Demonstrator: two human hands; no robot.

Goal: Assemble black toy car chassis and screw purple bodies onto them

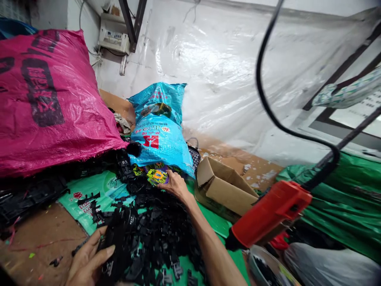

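My left hand, low in the view, is closed round a black plastic part, its thumb lying across the near side. Farther off, my right hand reaches to the mouth of a blue woven sack. Its fingers are closed on a yellow-green and orange plastic piece, which looks like a toy car body. More bright pieces show under the sack's edge. A heap of small black plastic parts spreads between and below my hands on green sheeting.
A big pink sack bulges at the left. An open cardboard box stands right of my forearm. A red-orange power screwdriver hangs from a black cable at the right, above a tub. Plastic film covers the back wall.
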